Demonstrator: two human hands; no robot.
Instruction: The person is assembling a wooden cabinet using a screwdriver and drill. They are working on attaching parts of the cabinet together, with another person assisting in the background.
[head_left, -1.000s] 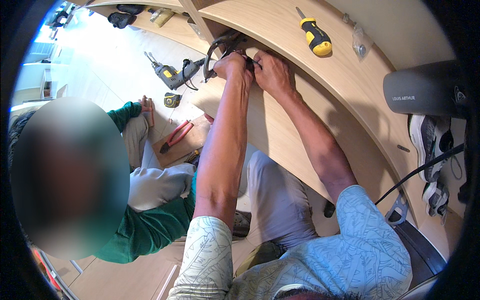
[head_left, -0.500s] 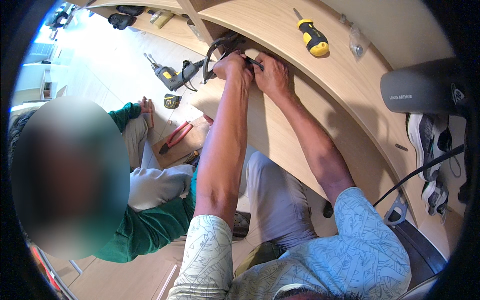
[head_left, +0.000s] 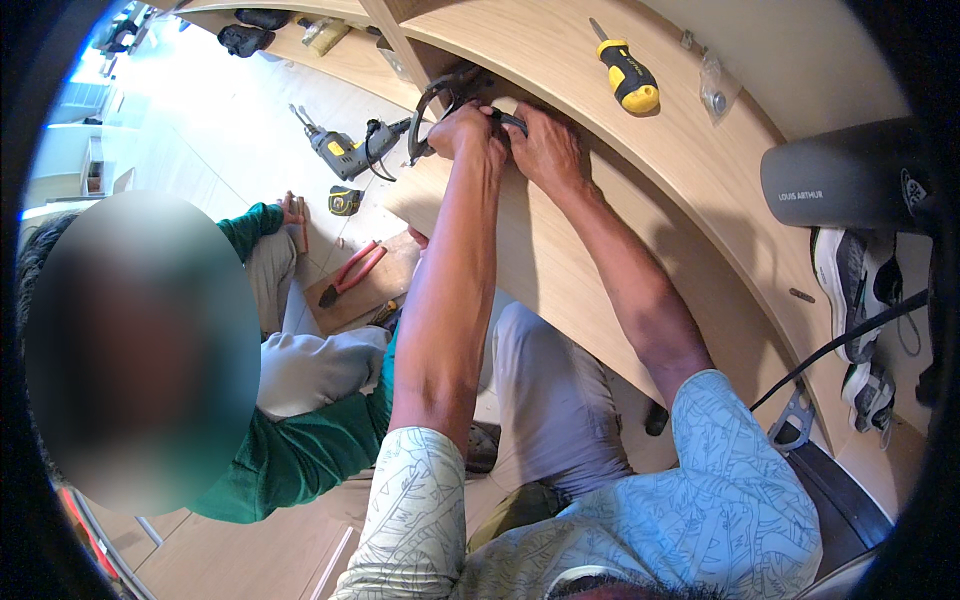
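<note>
My two hands are close together inside the wooden cabinet's lower opening. A short, dark, cable-like piece [head_left: 510,121] runs between them. My right hand [head_left: 547,152] is closed on its near end, thumb and fingers pinched round it. My left hand [head_left: 466,132] is also closed, its fingers curled at the other end of the dark piece; the fingertips are mostly hidden. Beside my left hand stands a dark curved loop [head_left: 424,112], its far part in the shadow of the opening. Below my hands lies a pale wooden panel [head_left: 450,195].
A co-worker in a green sleeve [head_left: 310,450] sits close on the left. On the floor are a drill [head_left: 350,155], a tape measure [head_left: 345,201] and red-handled pliers [head_left: 355,272]. The shelf holds a yellow-black screwdriver [head_left: 628,78], a small plastic bag [head_left: 713,90] and sneakers [head_left: 845,280].
Both hands stay in almost the same place. The dark piece between them now shows a slightly different bend, and my right hand has tilted a little.
</note>
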